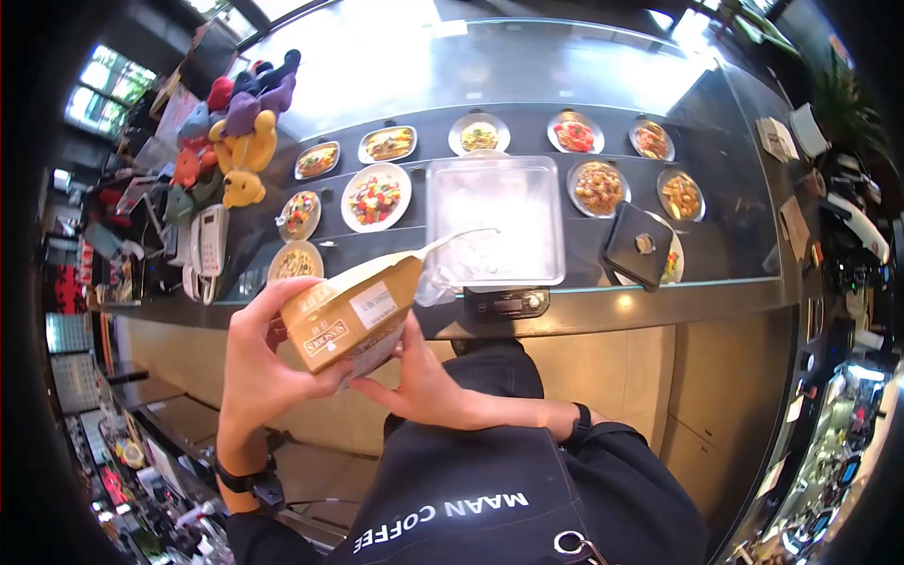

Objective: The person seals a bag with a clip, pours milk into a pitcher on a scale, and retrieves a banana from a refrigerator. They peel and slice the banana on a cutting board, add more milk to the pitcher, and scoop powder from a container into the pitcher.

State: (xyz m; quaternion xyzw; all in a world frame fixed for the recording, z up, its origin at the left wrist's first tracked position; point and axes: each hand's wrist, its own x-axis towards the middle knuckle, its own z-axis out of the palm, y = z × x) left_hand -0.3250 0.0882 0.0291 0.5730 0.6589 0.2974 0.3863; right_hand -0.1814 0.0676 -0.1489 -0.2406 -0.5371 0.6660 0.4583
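My left hand (268, 363) is wrapped round the base of a brown paper bag (353, 311) with a white label. The bag is tilted, its open top toward the right, and a thin white strand or spout reaches from it over a clear plastic container (494, 221). Against the bag's lower side rests my right hand (414, 377), its fingers bent and partly hidden. The container stands on a black scale (507, 303) at the counter's front edge. What lies inside the container is lost in glare.
Plates of food, such as a fruit plate (377, 197) and a red dish (574, 135), stand behind and beside the container. A black square object (640, 243) lies to the right. Plush bears (247, 151) and a white telephone (207, 247) are at the left.
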